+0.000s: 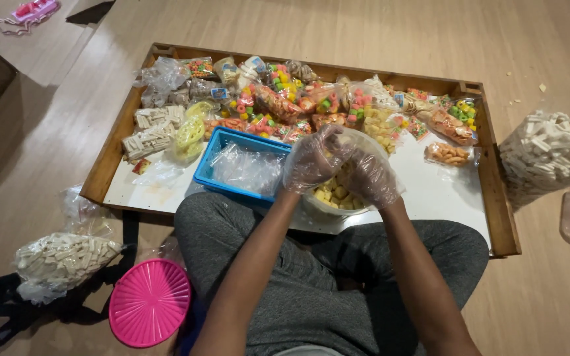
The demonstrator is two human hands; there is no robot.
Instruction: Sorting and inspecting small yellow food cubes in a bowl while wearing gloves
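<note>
Both hands wear thin clear plastic gloves. My left hand (pixel 311 160) and my right hand (pixel 371 177) are together over a round clear container (pixel 338 201) of yellow puffed snacks, fingers pinched on a small clear bag whose shape I cannot make out well. The container rests at the near edge of a white-topped wooden tray (pixel 430 191). A blue plastic bin (pixel 214 158) holding empty clear bags sits just left of my left hand.
Several packed bags of coloured ring snacks (pixel 285 99) fill the far half of the tray; bags of white sticks (pixel 150 132) lie at its left. Large bags of white sticks (pixel 61 260) (pixel 545 155) sit on the floor. A pink round lid (pixel 150 302) lies beside my left knee.
</note>
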